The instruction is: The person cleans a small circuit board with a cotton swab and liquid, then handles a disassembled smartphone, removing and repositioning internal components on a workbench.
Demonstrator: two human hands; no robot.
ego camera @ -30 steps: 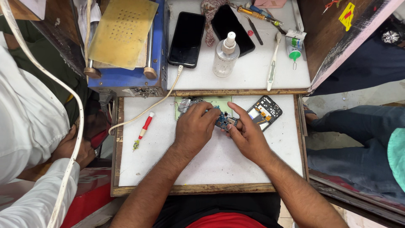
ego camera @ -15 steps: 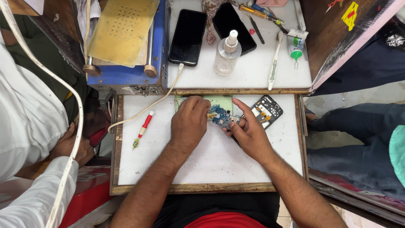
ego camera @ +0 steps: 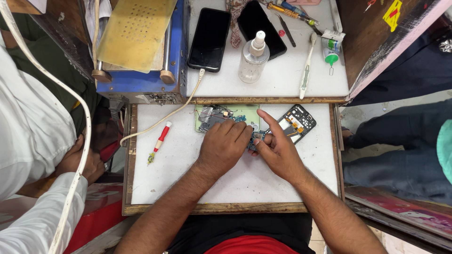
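White laminate covers the wood-framed work board [ego camera: 226,183] nearest you; on it your left hand [ego camera: 223,146] lies palm-down, fingers curled onto the opened pale-green phone body [ego camera: 235,115], while your right hand [ego camera: 278,150] pinches a small blue circuit board [ego camera: 256,138] just beside it; right of the phone body lies a black inner frame [ego camera: 296,123], left a red-handled screwdriver [ego camera: 160,140]; beyond stands a clear pump bottle [ego camera: 253,59].

white worktop [ego camera: 188,183] in wooden frame | white upper shelf [ego camera: 282,80] | even bright light
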